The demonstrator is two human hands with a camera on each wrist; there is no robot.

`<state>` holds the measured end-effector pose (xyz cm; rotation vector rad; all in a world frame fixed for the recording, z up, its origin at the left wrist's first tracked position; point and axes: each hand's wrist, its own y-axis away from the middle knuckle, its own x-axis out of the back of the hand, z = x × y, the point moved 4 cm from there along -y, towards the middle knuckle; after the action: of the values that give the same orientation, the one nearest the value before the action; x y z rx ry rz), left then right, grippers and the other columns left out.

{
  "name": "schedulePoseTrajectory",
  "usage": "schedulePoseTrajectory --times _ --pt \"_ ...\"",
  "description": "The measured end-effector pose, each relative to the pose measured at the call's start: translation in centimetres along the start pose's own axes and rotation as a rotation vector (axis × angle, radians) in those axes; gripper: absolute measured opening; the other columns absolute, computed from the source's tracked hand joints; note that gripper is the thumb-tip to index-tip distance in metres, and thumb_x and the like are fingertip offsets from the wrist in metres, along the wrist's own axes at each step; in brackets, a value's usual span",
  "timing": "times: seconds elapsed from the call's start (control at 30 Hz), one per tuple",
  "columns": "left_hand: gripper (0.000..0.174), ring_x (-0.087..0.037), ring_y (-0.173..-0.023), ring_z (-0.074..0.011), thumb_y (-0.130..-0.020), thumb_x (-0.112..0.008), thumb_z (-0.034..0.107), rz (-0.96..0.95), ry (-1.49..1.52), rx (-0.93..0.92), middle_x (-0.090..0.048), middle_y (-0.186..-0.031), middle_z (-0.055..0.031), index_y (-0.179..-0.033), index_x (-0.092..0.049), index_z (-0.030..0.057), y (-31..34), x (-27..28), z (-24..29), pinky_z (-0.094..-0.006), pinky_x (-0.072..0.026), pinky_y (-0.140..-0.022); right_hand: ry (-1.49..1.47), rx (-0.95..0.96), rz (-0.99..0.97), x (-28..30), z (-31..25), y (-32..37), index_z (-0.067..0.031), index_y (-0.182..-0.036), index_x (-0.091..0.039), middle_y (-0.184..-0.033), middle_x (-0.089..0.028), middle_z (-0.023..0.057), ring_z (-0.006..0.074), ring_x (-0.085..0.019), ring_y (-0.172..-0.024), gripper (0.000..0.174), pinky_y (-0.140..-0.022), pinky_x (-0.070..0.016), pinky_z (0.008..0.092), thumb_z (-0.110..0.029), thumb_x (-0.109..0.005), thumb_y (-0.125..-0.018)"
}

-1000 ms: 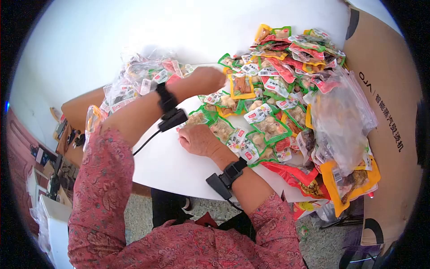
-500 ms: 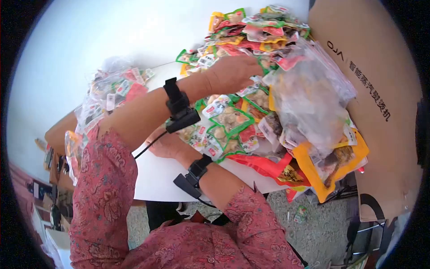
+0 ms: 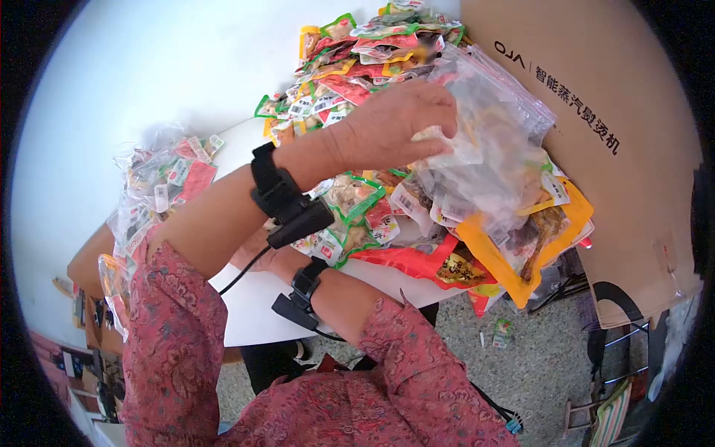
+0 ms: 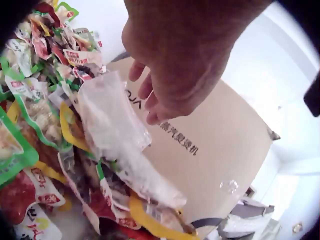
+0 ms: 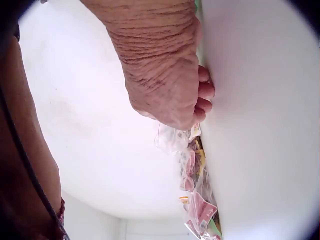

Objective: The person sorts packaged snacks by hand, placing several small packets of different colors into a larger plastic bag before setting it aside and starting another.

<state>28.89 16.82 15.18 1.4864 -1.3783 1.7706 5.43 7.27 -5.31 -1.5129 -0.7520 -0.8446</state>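
1. Head view: we saw the left hand (image 3: 398, 123) over the near side of the clear bag (image 3: 495, 156), thumb and fingers apart, the grip wide.
2. In the left wrist view we noted its fingers loosely bent beside that bag, with the box (image 4: 200, 135) behind them. We could not tell whether they touched the plastic.
3. We found the right hand (image 5: 167, 90) low at the table (image 3: 257, 305), fingers curled. The left forearm partly covered it in the head view; we could not tell whether it held anything.
4. We located the clear bag at the table's right, near the box and partly over a yellow packet (image 3: 547, 227).
5. We recorded the pile (image 3: 350, 74) of packets beyond the left hand. Green packets (image 3: 354, 195) lay on the near side of the left arm.
6. We saw a red bag (image 3: 413, 261) near the table's front edge, beside the yellow packet.
7. We logged a heap (image 3: 175, 175) of clear plastic and packets at the table's left.
8. We could not identify a blurred shape (image 3: 426, 50) by the pile.
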Motion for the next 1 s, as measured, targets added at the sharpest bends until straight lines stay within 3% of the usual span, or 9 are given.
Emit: schedulePoseTrajectory --times 0.03,0.1,0.23,0.4,0.47,0.57,0.63,0.73,1.0 --pt "0.036 -0.043 -0.11 -0.0273 -0.067 -0.065 0.022 -0.024 0.005 -0.007 -0.046 -0.116 -0.0084 -0.1 -0.053 0.0112 0.1 0.4 0.4 -0.0401 -0.0377 -0.086 0.001 0.001 0.001 -0.3 0.1 -0.1 -0.0053 -0.116 -0.045 -0.119 -0.049 0.0125 0.0275 -0.044 -0.11 0.04 -0.097 -0.031 0.0406 -0.021 -0.035 -0.081" --pt "0.039 -0.042 -0.111 -0.0272 -0.067 -0.065 0.022 -0.072 -0.061 -0.069 -0.045 -0.117 -0.0085 -0.102 -0.051 0.0114 1.1 -0.5 1.9 -0.0422 -0.0354 -0.089 -0.406 -0.084 0.465 2.5 0.8 0.6 -0.0058 -0.1 -0.056 -0.1 -0.059 0.0145 0.0274 -0.054 -0.093 0.031 -0.085 -0.0414 0.0404 -0.02 -0.038 -0.079" --pt "0.046 -0.039 -0.114 -0.0271 -0.067 -0.064 0.02 -0.093 -0.255 -0.084 -0.042 -0.12 -0.0087 -0.109 -0.045 0.0121 2.6 -4.1 4.0 -0.0472 -0.0282 -0.095 -0.4 -0.079 0.504 3.7 0.8 1.6 -0.0054 -0.095 -0.057 -0.095 -0.059 0.0149 0.0279 -0.055 -0.088 0.028 -0.082 -0.0425 0.0401 -0.019 -0.039 -0.079" --pt "0.026 -0.043 -0.11 -0.0278 -0.067 -0.061 0.015 -0.039 -0.285 -0.012 -0.048 -0.113 -0.0091 -0.091 -0.053 0.0104 1.3 -3.3 3.9 -0.0449 -0.0321 -0.094 -0.375 -0.058 0.57 5.9 1.3 2.7 -0.0048 -0.087 -0.058 -0.087 -0.06 0.0155 0.0288 -0.056 -0.081 0.024 -0.077 -0.0442 0.0396 -0.019 -0.04 -0.079" --pt "0.017 -0.048 -0.104 -0.0294 -0.068 -0.06 0.01 0.229 -0.129 0.08 -0.051 -0.107 -0.0101 -0.083 -0.053 0.0073 1.6 -0.6 2.7 -0.0428 -0.0375 -0.089 -0.368 -0.05 0.593 6.3 1.5 3.1 -0.0046 -0.083 -0.059 -0.083 -0.06 0.0157 0.0292 -0.057 -0.079 0.023 -0.075 -0.0449 0.0394 -0.019 -0.041 -0.078" --pt "0.013 -0.05 -0.1 -0.0311 -0.07 -0.057 0.005 0.324 -0.099 0.036 -0.052 -0.104 -0.0114 -0.081 -0.05 0.0047 4.1 4.3 1.5 -0.042 -0.0407 -0.084 -0.368 -0.019 0.632 7.0 1.1 2.7 -0.0042 -0.078 -0.059 -0.078 -0.061 0.0161 0.0297 -0.058 -0.074 0.023 -0.072 -0.046 0.0392 -0.019 -0.042 -0.078" --pt "0.011 -0.049 -0.102 -0.0313 -0.07 -0.057 0.002 0.201 -0.293 0.08 -0.052 -0.106 -0.0113 -0.077 -0.049 0.0038 7.6 7.0 2.1 -0.0423 -0.0404 -0.084 -0.796 -0.176 0.426 3.2 2.2 1.0 -0.0028 -0.066 -0.056 -0.065 -0.058 0.0167 0.0318 -0.056 -0.065 0.023 -0.066 -0.0452 0.0396 -0.019 -0.044 -0.078" --pt "0.01 -0.048 -0.104 -0.0318 -0.07 -0.057 0.001 0.031 -0.408 0.216 -0.052 -0.109 -0.0115 -0.076 -0.049 0.0041 14.7 8.9 2.7 -0.042 -0.0401 -0.085 -0.764 -0.296 0.192 6.6 2.6 1.1 -0.0039 -0.078 -0.059 -0.077 -0.06 0.0181 0.0295 -0.058 -0.068 0.024 -0.067 -0.0463 0.0378 -0.025 -0.048 -0.081" --pt "0.009 -0.044 -0.109 -0.0253 -0.064 -0.055 0.0 -0.255 -0.435 0.684 -0.049 -0.109 -0.0072 -0.071 -0.051 0.0046 31.2 10.9 6.7 -0.0386 -0.0374 -0.087 -2.031 -0.559 0.415 6.4 4.4 1.9 -0.001 -0.099 -0.054 -0.092 -0.06 0.0155 0.0267 -0.059 -0.081 0.039 -0.073 -0.0472 0.0366 -0.037 -0.043 -0.087"
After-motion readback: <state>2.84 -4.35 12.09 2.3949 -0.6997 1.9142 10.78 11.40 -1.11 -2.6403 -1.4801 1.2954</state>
